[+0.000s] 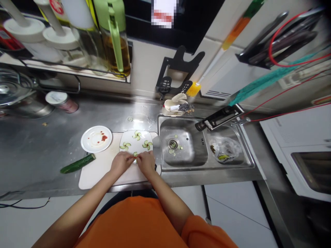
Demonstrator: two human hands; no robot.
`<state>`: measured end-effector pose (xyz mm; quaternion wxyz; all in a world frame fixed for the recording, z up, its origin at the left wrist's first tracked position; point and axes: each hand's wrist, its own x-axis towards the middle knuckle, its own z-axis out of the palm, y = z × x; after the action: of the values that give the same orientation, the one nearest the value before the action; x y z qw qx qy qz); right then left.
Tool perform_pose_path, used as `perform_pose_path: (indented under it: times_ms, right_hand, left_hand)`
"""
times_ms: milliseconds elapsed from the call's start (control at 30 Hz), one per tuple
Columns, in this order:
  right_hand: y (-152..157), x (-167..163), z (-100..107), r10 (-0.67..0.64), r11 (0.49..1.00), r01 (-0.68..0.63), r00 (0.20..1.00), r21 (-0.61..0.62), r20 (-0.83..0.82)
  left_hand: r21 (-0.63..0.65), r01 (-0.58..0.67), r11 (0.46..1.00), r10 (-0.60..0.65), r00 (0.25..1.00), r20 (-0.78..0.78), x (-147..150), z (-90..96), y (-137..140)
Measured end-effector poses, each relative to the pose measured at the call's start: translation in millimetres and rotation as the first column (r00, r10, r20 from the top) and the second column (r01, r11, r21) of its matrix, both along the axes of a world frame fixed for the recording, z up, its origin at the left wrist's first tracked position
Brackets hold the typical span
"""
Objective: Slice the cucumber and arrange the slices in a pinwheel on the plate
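Note:
My left hand (122,162) and my right hand (146,162) meet at the near edge of a white square plate (124,137). Their fingers are pinched together over cucumber slices (136,154), with a tiny red bit showing between the fingertips. What each hand grips is too small to make out. Three pinwheels of cucumber slices, one being the far pinwheel (137,135), lie elsewhere on the plate. Under the plate is a white cutting board (99,172). A knife blade (158,150) lies right of the plate, partly hidden by my right hand.
Left are a round plate (90,142) with red bits and a cut cucumber (77,164). A double sink (192,156) adjoins the board on the right, with slices near its drain and a plastic bag (226,146). A bottle rack (69,70) overhangs the counter.

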<state>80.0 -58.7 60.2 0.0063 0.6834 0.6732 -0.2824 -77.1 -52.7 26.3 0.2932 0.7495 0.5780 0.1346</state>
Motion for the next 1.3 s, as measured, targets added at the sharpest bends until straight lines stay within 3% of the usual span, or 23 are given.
perform_pose_path:
  times_ms: [367, 567, 700, 867, 1033, 1300]
  right_hand:
    - [-2.4, 8.0, 6.2, -0.046, 0.999, 0.047, 0.999, 0.028, -0.013]
    - [-5.0, 23.7, 11.2, -0.097, 0.995, 0.097, 0.995, 0.023, -0.012]
    - [-7.1, 39.4, 12.0, -0.188, 0.982, 0.188, 0.982, 0.029, 0.014]
    - [-8.0, 49.9, 10.2, -0.311, 0.950, 0.310, 0.948, 0.023, 0.071]
    - [-7.2, 47.7, 6.5, -0.318, 0.948, 0.319, 0.945, 0.008, 0.076]
    - [-5.7, 42.0, 4.9, -0.300, 0.953, 0.302, 0.951, -0.009, 0.079]
  left_hand:
    - [-0.017, -0.078, 0.997, 0.079, 0.992, 0.094, -2.9, 5.5, -0.7]
    - [-0.046, -0.199, 0.979, 0.204, 0.964, 0.171, -19.0, 14.1, -5.0]
    - [-0.112, -0.348, 0.931, 0.363, 0.916, 0.171, -36.6, 19.7, -14.3]
    - [-0.271, -0.522, 0.809, 0.552, 0.833, 0.040, -47.5, 13.9, -21.3]
    - [-0.364, -0.500, 0.786, 0.549, 0.835, 0.040, -40.8, 1.5, -16.6]
    - [-0.520, -0.394, 0.758, 0.546, 0.820, 0.175, -29.4, -7.0, -12.6]
